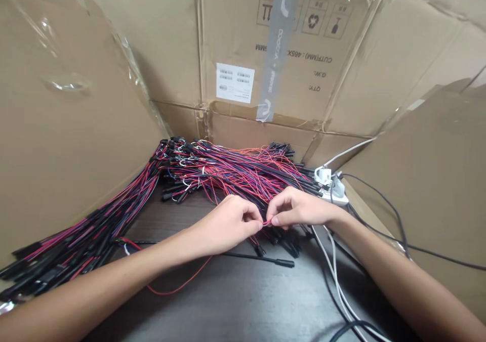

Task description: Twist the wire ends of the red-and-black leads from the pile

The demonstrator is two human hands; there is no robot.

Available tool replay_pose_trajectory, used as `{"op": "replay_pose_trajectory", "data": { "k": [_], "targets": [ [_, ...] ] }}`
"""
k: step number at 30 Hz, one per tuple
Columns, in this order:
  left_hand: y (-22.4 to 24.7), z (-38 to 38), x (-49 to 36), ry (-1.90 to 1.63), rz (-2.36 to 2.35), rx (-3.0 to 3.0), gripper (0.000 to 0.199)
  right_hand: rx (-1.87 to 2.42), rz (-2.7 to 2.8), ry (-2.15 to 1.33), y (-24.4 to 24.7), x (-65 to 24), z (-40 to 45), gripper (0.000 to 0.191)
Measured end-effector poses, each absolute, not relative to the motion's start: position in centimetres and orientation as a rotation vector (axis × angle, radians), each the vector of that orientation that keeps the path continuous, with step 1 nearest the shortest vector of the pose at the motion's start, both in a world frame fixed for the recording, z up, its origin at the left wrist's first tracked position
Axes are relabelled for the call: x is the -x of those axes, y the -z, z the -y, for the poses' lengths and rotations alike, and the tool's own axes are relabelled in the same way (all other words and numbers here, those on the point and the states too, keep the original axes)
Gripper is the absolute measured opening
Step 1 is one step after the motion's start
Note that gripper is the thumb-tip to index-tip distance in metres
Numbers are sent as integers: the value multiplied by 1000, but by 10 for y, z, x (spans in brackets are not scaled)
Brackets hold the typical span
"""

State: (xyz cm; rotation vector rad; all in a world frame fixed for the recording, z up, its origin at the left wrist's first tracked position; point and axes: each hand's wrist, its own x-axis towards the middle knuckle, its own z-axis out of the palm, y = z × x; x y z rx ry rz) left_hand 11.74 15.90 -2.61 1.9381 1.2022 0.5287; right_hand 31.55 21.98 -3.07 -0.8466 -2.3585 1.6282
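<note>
Near the middle of the head view, my left hand (230,225) and my right hand (296,209) face each other with fingertips almost touching. Both pinch thin red wires (267,223), of which only a short stretch shows between the fingers. Just beyond my hands lies a large pile of red, blue and black wire harnesses (243,165) with black connectors. A black cable (254,257) with a plug end passes under my left forearm. One loose red wire (170,292) curves over the table nearer to me.
Cardboard walls (235,33) enclose the dark table (228,306) on the far side and both sides. Another long wire bundle (102,225) lies at the left. White power strip (336,196) and plugs stand at right, with white cords (336,271) and black cords (395,215) trailing from there.
</note>
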Motion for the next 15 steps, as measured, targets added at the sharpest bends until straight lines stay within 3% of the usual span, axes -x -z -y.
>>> {"op": "replay_pose_trajectory", "data": {
  "k": [15],
  "targets": [
    [25, -155, -119, -486, -1202, -1917, 20, 830, 2528, -1373, 22, -311, -206, 20]
  ]
}}
